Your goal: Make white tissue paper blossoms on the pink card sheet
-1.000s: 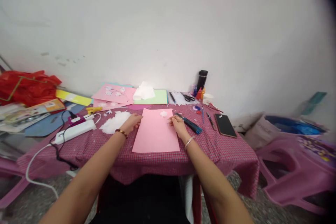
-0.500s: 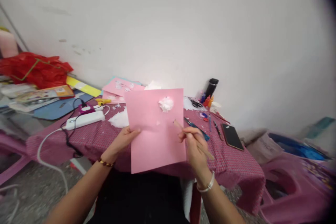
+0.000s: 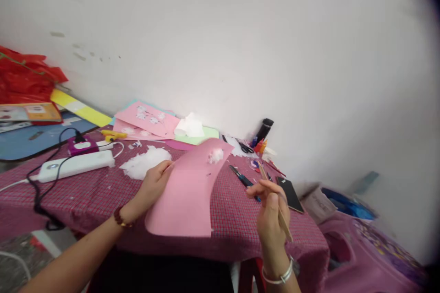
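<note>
My left hand (image 3: pixel 154 183) grips the left edge of a pink paper sheet (image 3: pixel 187 192), which bends over the red checked tablecloth (image 3: pixel 96 187). A small tuft of white cotton (image 3: pixel 215 155) sticks to the sheet near its far end. My right hand (image 3: pixel 270 213) is off the sheet to the right, fingers closed round a thin wooden stick (image 3: pixel 275 201) that points up and away. A loose pile of white cotton (image 3: pixel 142 165) lies just beyond my left hand.
A white power strip (image 3: pixel 74 165) with black cable lies at left. Blue-handled cutter (image 3: pixel 242 177), black phone (image 3: pixel 290 193), scissors (image 3: pixel 244 147), a black flask (image 3: pixel 264 129) and small paint bottles sit at right. Coloured papers (image 3: pixel 147 119) lie by the wall. A pink plastic chair (image 3: pixel 364 256) stands at right.
The pink sheet was lifted off the table, held upright, and now droops back towards it. My right hand has let go of the sheet and moved right with the stick. The camera turned.
</note>
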`<action>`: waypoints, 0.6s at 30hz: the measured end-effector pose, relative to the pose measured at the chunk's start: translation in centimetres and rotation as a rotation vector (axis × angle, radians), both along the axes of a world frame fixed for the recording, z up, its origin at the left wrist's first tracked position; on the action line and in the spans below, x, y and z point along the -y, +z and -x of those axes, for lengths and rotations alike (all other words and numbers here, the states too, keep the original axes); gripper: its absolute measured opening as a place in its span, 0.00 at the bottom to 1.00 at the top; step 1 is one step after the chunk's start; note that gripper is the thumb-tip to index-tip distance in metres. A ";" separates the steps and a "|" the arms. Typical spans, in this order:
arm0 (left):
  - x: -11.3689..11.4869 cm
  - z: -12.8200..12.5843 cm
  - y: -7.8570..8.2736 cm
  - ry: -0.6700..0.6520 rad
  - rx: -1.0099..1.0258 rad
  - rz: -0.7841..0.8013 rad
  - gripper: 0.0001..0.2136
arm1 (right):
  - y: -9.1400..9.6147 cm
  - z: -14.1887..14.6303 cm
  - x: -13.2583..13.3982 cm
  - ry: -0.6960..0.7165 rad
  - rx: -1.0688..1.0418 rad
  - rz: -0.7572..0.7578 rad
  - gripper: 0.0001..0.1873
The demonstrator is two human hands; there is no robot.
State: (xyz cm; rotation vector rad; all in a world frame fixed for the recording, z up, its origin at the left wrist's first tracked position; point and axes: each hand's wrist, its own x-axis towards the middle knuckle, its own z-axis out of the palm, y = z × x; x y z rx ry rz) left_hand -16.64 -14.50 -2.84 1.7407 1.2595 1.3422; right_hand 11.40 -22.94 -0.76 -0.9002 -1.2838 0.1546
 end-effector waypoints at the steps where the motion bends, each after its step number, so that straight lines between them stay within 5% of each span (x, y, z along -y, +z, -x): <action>1: 0.4 -0.1 0.0 -0.016 0.088 0.101 0.14 | -0.1 0.2 0.0 0.053 0.010 0.007 0.18; 5: 2.5 -0.2 -0.7 -0.073 0.348 0.437 0.15 | -0.1 1.3 0.3 0.153 0.044 0.018 0.22; 10: 4.5 0.4 -3.3 -0.041 0.404 0.666 0.18 | -0.7 2.1 0.1 0.105 0.125 0.162 0.10; 16: 4.3 1.4 -3.5 -0.260 0.093 0.623 0.30 | -3.8 2.1 -3.0 0.177 0.199 0.408 0.08; 18: 3.9 1.8 -3.6 -0.197 -0.064 0.529 0.36 | -4.7 1.7 -4.0 0.179 0.167 0.465 0.08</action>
